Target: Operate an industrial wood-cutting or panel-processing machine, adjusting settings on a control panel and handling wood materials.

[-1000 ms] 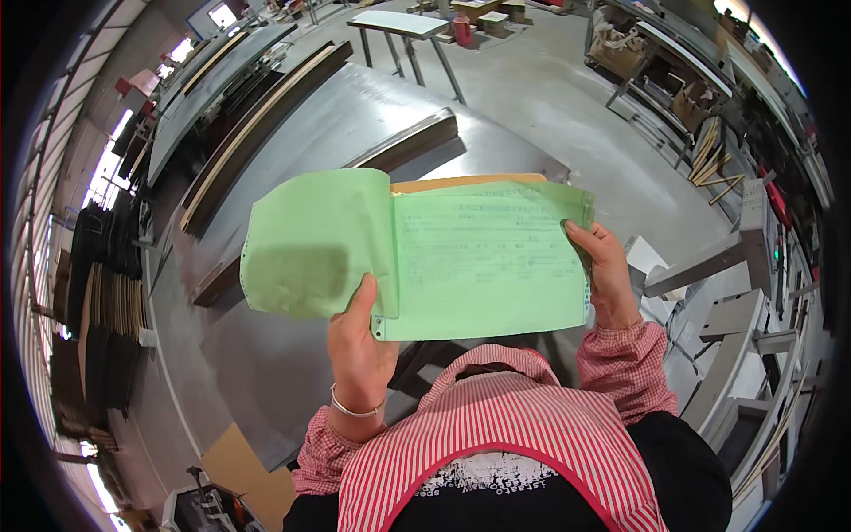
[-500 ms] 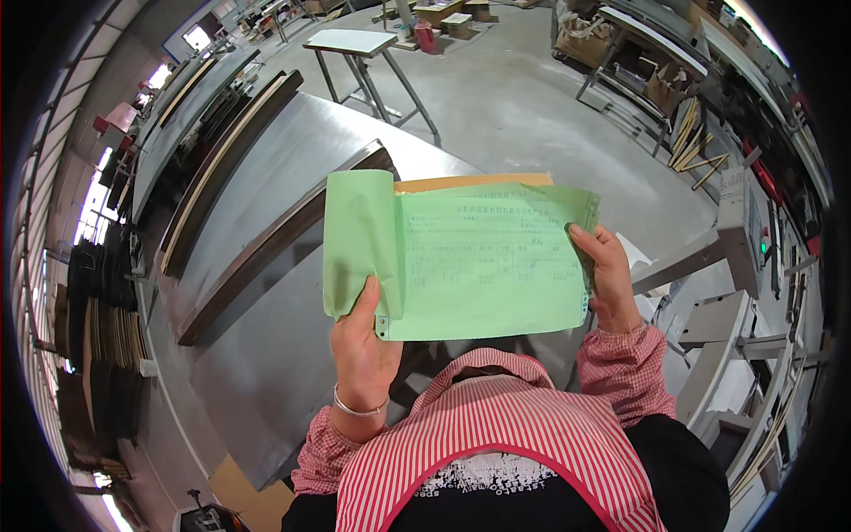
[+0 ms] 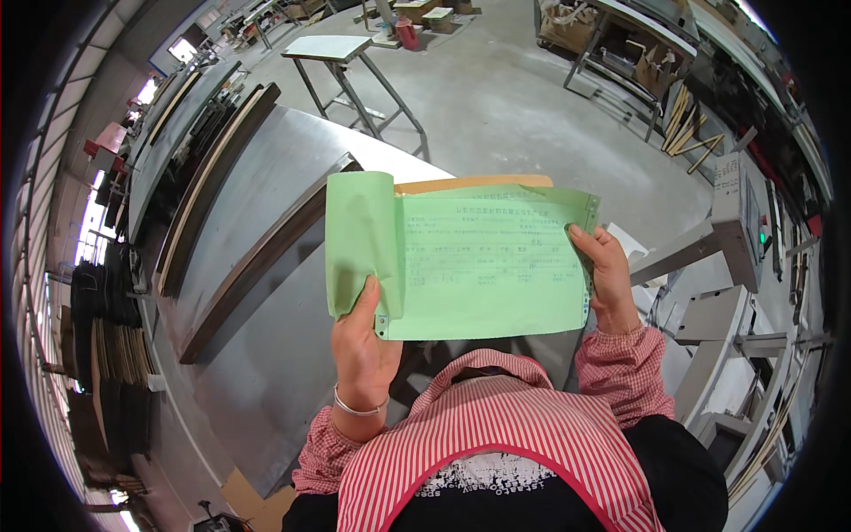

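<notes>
A green printed paper form is held up in front of me, its left end rolled or folded over. Small punched holes show along its side edges. My left hand grips the folded end near the lower corner, thumb on top. The right edge is pinched by my right hand, thumb in front and fingers behind the sheet. A strip of brown paper or card sticks out behind the top edge; how it is held is hidden.
Beyond the paper lies a metal table carrying a long dark brown bar. More long strips rest at the left. A small stand is at the back. Grey machine parts with a green light stand at the right.
My view has turned slightly, so the table, stand and floor items shift a little left in the picture. Both hands keep the same hold on the green form.
</notes>
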Tool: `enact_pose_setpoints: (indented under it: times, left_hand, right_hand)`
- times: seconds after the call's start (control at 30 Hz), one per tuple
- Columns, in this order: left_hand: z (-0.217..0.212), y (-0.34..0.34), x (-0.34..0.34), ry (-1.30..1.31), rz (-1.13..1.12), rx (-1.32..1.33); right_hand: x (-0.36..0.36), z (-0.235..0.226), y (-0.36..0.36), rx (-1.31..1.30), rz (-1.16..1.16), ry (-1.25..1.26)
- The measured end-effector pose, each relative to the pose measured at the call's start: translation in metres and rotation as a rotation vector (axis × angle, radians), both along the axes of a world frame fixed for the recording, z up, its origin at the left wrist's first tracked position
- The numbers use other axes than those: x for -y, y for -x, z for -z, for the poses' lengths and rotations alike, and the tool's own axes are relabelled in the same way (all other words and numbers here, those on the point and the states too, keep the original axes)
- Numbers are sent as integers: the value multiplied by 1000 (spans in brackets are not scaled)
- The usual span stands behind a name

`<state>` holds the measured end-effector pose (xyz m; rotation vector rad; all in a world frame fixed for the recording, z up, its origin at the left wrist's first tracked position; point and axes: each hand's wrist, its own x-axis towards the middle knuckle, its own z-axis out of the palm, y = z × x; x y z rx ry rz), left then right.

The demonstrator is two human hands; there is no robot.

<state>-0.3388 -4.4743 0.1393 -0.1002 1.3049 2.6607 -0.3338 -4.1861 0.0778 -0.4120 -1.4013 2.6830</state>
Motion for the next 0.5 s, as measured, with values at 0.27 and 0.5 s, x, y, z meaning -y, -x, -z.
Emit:
enact_pose_setpoints:
  times: [0.27,0.5]
  left_hand:
    - [6,10,-9,-29,23,9]
    - [9,16,-17,-33,41,-13]
  right_hand:
    - [-12,7,3,-1,25,20]
    - [-19,8,4,-28,22,42]
